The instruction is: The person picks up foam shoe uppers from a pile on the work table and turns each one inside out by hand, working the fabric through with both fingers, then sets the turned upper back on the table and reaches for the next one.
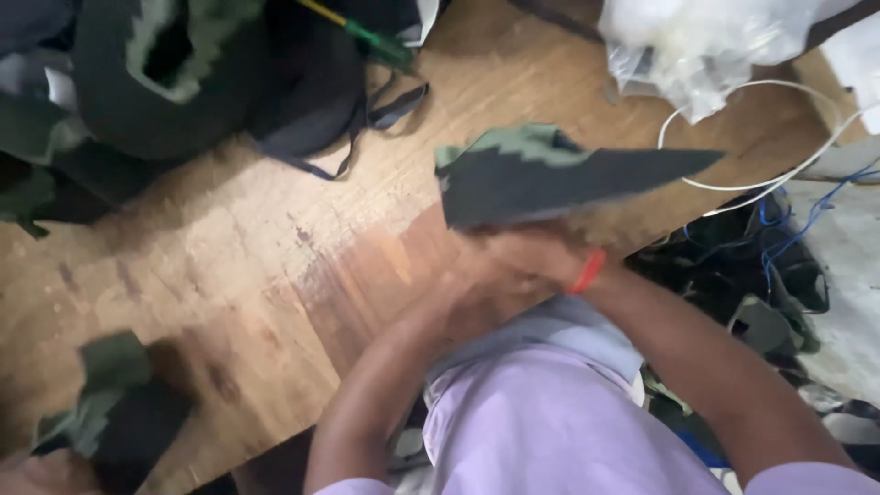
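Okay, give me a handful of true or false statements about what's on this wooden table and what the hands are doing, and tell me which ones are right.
1. Both hands grip a dark fabric piece with a green jagged-edged patch above the wooden table. True.
2. The right wrist wears a red band. True.
3. A clear crumpled plastic bag lies at the near left corner of the table. False: it lies at the far right; the near left corner holds a dark and green fabric bundle.
4. A white cable loops beside the plastic bag. True.
5. The person wears a bright yellow shirt. False: the shirt is pale lilac.
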